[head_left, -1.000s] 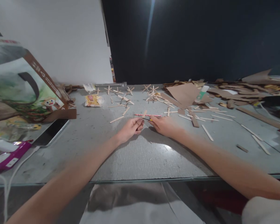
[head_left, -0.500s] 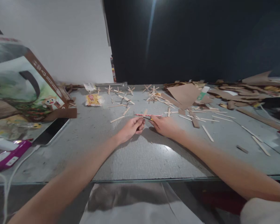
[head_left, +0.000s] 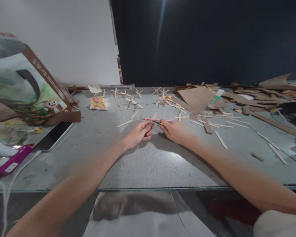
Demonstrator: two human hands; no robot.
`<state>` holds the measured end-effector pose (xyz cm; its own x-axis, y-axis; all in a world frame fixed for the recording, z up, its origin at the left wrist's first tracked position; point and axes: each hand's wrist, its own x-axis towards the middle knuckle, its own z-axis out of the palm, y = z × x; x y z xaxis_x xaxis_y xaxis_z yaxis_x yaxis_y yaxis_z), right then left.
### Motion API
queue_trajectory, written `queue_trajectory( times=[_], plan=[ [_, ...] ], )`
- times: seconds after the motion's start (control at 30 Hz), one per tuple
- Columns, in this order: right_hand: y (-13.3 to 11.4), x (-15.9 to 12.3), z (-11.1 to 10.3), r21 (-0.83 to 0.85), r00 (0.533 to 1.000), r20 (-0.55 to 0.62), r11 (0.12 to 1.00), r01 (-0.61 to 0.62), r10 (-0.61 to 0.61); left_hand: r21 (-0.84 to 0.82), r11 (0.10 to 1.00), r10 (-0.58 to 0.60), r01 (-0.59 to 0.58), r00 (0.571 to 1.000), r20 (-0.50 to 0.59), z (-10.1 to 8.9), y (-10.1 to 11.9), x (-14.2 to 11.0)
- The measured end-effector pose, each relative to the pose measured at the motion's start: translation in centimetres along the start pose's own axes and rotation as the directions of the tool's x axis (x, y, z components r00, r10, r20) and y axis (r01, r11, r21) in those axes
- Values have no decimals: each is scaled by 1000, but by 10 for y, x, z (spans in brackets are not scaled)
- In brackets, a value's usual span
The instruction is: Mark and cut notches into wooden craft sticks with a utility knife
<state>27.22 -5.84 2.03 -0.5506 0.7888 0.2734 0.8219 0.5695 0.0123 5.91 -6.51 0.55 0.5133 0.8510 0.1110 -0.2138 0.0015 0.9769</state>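
Note:
Near the middle of the table my left hand (head_left: pixel 141 133) is closed, its thumb and finger pinched on what looks like a short wooden craft stick (head_left: pixel 154 115) that points away from me. My right hand (head_left: pixel 174 130) is closed around a slim tool (head_left: pixel 161 123) with a dark tip and a yellow part at its handle. The tool's tip meets the left fingertips; the fingers hide most of it, and its exact kind does not show. Just beyond both hands lies a red patterned pencil (head_left: pixel 148 119).
Crossed craft-stick pieces (head_left: pixel 162 98) stand at the back. Loose sticks (head_left: pixel 220 140), brown cardboard (head_left: pixel 193 98) and a glue stick (head_left: pixel 215 98) lie to the right. At left are a phone (head_left: pixel 53 135), a purple device (head_left: pixel 11 161), a large printed bag (head_left: pixel 27 82) and a yellow packet (head_left: pixel 98 103).
The view has tilted slightly, so the table sits a little higher in the picture. Both hands keep nearly the same place and grip.

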Motion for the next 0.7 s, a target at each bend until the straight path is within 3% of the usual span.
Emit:
queue_trajectory(
  times=[0.17,0.3,0.43,0.57,0.7],
  plan=[
    [1,3,-4,290,1000,-5,957,-13,15,-15,1000,2,-2,1000,-16,2,0,0],
    [-1,5,-7,557,999,27,829,-45,36,-30,1000,7,-8,1000,-27,3,0,0],
    [-4,3,-9,789,979,188,582,-197,76,1,1000,-7,7,1000,4,2,0,0],
    [-5,1,-12,875,909,415,263,-407,26,13,1000,17,-18,999,31,2,1,0],
    [-4,1,-15,875,882,470,138,-463,-21,26,999,32,-33,999,38,3,2,0]
  ],
)
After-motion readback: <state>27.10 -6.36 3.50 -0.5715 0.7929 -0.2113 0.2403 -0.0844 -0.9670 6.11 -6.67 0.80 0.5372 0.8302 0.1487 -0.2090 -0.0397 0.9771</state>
